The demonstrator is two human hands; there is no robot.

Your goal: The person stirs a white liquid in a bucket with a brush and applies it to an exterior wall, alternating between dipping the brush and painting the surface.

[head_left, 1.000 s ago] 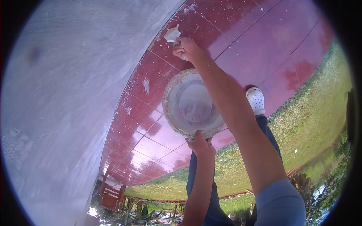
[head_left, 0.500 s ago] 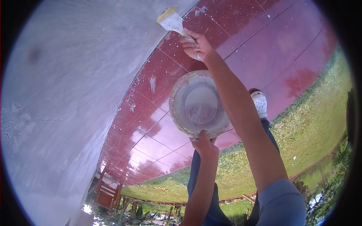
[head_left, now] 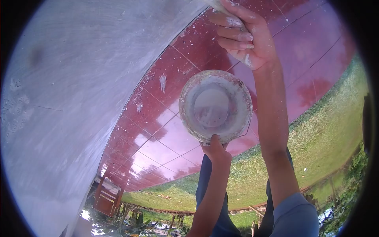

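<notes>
My left hand [head_left: 216,152] grips the near rim of a paint-smeared bucket [head_left: 188,116], thumb over the edge. Whitish liquid [head_left: 211,104] lies in the bottom of the bucket. Higher up, at the top of the view, my right hand [head_left: 245,37] is closed around the handle of a paintbrush [head_left: 218,5]. White smears mark its fingers. The brush's bristles are cut off by the top edge of the view. Close to the brush, the pale wall [head_left: 75,87] fills the left side.
Red tiles [head_left: 154,104] spotted with white paint run along the foot of the wall. Grass [head_left: 319,138] borders the tiles on the right. A wooden chair [head_left: 106,199] stands at lower left. A thin crack [head_left: 49,108] and a patchy area show on the wall.
My right hand has risen up and to the right, nearer the camera, taking the brush head out of view. The bucket stays almost in place in my left hand. My right forearm now hides the white shoe.
</notes>
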